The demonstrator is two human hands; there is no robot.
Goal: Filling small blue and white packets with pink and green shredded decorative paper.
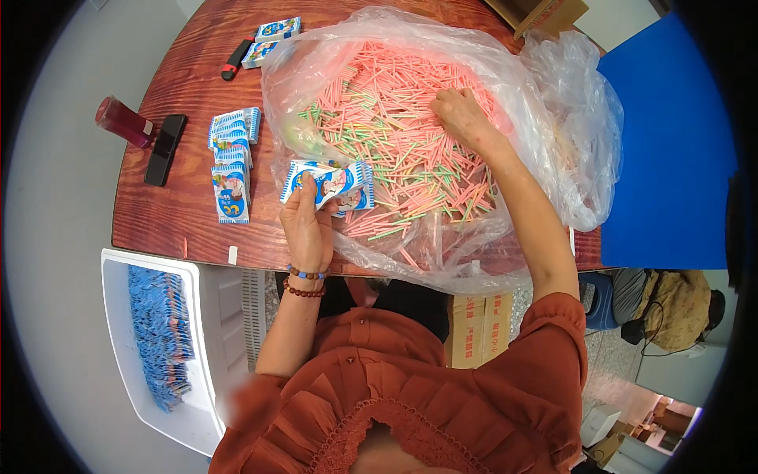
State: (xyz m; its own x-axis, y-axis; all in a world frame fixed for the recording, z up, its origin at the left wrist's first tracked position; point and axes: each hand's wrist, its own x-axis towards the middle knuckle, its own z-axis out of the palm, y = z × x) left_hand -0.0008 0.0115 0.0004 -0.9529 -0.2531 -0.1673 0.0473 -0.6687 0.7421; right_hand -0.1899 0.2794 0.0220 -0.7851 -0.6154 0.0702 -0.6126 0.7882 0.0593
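My left hand [305, 225] pinches a few blue-and-white packets [330, 183] between thumb and fingers, at the near left edge of a large clear plastic bag [545, 103]. The bag lies spread open around a heap of thin sticks [395, 118], mostly pink with some green and pale yellow ones. On the heap's far right part rests my right hand [464, 117], its fingers curled down among the pink sticks. Whatever those fingertips hold is hidden.
An overlapping row of similar packets [231, 178] lies left of the bag. Farther left are a black phone [165, 150] and a red bottle [124, 122]. Behind sit a box cutter [235, 60] and small packs [278, 29]. A white bin [196, 316] of blue packets stands below left.
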